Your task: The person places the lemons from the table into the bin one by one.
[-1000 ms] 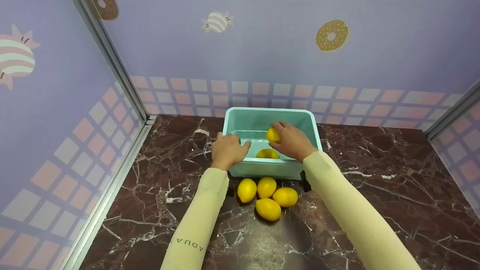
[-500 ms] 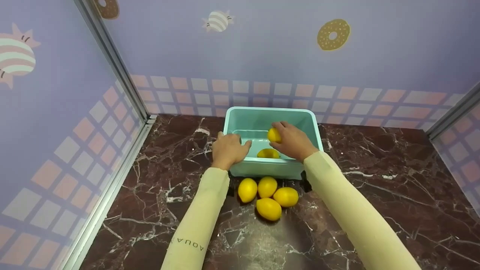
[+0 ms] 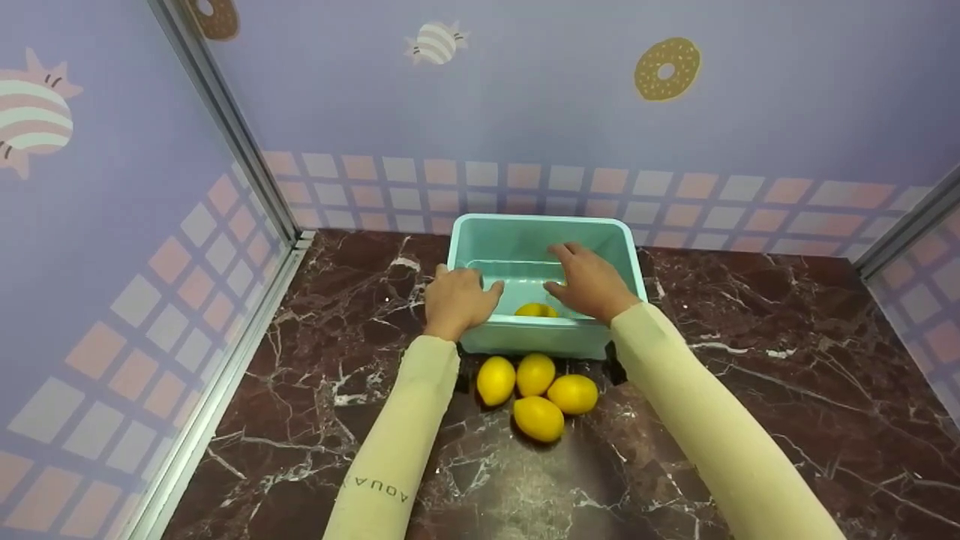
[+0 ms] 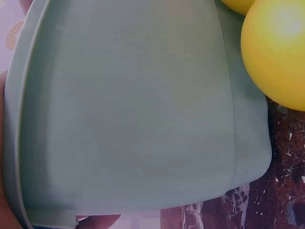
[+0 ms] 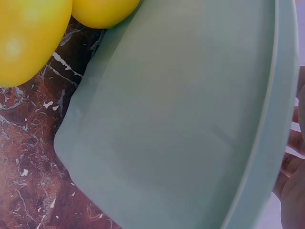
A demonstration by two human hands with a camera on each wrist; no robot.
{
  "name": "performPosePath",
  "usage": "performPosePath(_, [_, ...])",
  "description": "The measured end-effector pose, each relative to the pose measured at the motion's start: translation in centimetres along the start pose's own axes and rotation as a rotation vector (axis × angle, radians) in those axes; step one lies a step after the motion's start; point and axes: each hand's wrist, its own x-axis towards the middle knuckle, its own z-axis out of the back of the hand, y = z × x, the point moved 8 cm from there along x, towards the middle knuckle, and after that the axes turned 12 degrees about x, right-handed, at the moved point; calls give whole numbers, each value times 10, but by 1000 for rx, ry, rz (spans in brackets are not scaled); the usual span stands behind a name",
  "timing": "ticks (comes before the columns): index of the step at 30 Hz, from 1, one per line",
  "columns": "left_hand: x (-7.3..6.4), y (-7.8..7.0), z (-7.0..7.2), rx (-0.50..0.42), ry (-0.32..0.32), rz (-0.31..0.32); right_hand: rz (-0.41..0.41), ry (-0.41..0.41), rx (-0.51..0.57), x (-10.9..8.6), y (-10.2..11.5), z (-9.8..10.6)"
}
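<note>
- Left sleeve (image 3: 401, 431): long, pale yellow, smooth and close-fitting along the forearm.
- Lettering (image 3: 380, 487) on it: thin dark capitals, upside down in the head view, reading "AQUA", then a character too unclear to read.
- Left cuff (image 3: 430, 356): slightly wrinkled, ending at the wrist.
- Right sleeve (image 3: 712, 405): same pale yellow, plain.
- Right cuff (image 3: 632, 324): lightly creased.
- Both hands: bare.

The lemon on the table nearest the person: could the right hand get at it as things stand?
Probably yes, though not directly. The right hand looks empty and nothing covers that lemon, but the front wall of the light-teal bin stands between them, so the hand would likely have to lift back over it.
</note>
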Motion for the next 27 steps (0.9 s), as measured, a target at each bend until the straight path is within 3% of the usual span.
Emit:
performPosePath(18, [0,0,-3,-24,9,2,-2,38,29,-3,6,-3])
performPosePath(27, [-1,0,-1,-20,21,5,54,26,28,-6,14,-3])
